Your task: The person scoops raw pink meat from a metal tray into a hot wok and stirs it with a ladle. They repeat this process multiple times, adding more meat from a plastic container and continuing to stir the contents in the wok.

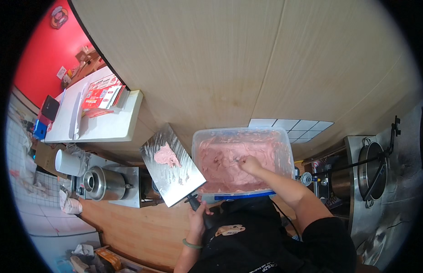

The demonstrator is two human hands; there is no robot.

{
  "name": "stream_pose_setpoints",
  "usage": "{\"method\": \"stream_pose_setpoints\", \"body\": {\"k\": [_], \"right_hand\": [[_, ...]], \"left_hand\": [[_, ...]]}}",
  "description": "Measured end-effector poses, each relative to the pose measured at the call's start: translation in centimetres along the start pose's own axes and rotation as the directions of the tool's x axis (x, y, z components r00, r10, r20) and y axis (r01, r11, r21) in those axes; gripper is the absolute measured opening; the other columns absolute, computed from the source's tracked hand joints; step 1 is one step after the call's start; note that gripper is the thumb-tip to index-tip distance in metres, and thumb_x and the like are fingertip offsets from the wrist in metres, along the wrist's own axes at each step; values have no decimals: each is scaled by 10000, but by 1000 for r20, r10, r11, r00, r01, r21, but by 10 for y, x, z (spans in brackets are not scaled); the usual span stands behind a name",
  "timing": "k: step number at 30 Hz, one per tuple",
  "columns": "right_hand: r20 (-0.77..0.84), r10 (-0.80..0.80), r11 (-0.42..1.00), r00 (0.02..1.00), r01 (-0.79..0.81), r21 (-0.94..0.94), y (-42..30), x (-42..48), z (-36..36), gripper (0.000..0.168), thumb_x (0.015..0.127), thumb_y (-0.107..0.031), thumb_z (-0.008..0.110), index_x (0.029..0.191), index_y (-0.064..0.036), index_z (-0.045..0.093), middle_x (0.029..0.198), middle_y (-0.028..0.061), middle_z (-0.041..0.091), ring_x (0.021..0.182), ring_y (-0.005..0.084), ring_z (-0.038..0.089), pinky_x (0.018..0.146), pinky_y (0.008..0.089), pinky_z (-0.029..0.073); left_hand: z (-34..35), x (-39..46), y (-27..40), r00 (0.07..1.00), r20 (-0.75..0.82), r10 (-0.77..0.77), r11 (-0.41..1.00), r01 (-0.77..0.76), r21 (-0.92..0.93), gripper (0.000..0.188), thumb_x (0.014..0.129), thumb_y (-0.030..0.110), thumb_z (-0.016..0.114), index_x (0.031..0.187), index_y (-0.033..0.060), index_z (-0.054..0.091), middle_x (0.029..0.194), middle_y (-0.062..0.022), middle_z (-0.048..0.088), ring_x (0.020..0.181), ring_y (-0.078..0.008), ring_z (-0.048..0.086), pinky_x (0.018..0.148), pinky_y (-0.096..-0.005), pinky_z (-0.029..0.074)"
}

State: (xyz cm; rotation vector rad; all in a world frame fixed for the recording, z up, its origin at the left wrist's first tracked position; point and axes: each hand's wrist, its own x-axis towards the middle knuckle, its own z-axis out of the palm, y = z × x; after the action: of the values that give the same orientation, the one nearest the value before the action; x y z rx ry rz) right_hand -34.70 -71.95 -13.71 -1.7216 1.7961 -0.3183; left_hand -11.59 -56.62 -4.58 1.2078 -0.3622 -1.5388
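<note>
My left hand [199,210] grips the black handle [193,202] of a flat rectangular metal board [182,163]. The board slants beside the left rim of a translucent plastic tub [289,153], and a lump of pink paste [166,156] sticks to its smeared surface. More pink paste, perhaps minced meat, coats the tub's floor and walls. Over the middle of that mass [228,174], my right hand [249,164] has its fingers closed around what looks like a small metal tool [236,160]. The tool is mostly hidden, so its kind cannot be told.
Left stands a white counter [124,126] with printed leaflets [102,97]. Below it are a steel pot [107,183] and a white container [68,162]. A large round pan [372,170] sits at right, near a gas regulator [306,178]. A panelled wall [204,68] rises behind the tub.
</note>
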Motion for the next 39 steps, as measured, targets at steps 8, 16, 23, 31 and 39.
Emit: {"method": "stream_pose_setpoints", "body": {"k": [8, 16, 23, 31, 39], "right_hand": [[-122, -76, 997, 990, 77, 3, -22, -15, -27, 203, 711, -262, 494, 766, -151, 654, 708, 141, 598, 662, 298, 576, 583, 400, 453], [-122, -198, 971, 973, 211, 113, -16, -7, -68, 199, 734, -258, 528, 831, -134, 652, 743, 98, 611, 672, 272, 584, 584, 360, 449], [-207, -495, 800, 844, 536, 269, -152, -80, -121, 174, 726, -155, 564, 873, -101, 641, 647, 68, 569, 555, 203, 539, 503, 291, 421], [-132, -958, 281, 255, 927, -250, -255, -113, -27, 245, 691, -91, 574, 920, -154, 635, 552, 9, 443, 484, 157, 483, 424, 287, 371], [721, -656, 755, 225, 215, 620, -335, -191, 47, 200, 850, -158, 467, 928, -19, 589, 544, -52, 362, 471, 69, 351, 443, 194, 294]], "left_hand": [[-8, 1, -1, 997, 48, -54, 998, 55, -31, 141, 799, 64, 524, 891, 83, 419, 901, -35, 497, 537, -93, 457, 495, -256, 462], [-17, -13, 4, 999, 26, 28, 999, -28, -27, 130, 770, 12, 530, 833, 31, 418, 1197, -200, 425, 511, -106, 479, 468, -229, 443], [-47, -51, 21, 1000, 6, 21, 999, -21, 40, 129, 764, 4, 539, 833, 28, 433, 1022, -160, 524, 514, -103, 477, 465, -224, 425], [-65, -126, 32, 993, -111, 36, 999, -35, 11, 185, 750, 24, 580, 856, 31, 428, 644, -33, 487, 486, -98, 477, 461, -221, 412], [-125, -217, 2, 899, -404, 169, 960, -244, -140, 223, 728, 17, 605, 854, 29, 421, 622, -22, 463, 477, -96, 470, 445, -221, 401]]}}
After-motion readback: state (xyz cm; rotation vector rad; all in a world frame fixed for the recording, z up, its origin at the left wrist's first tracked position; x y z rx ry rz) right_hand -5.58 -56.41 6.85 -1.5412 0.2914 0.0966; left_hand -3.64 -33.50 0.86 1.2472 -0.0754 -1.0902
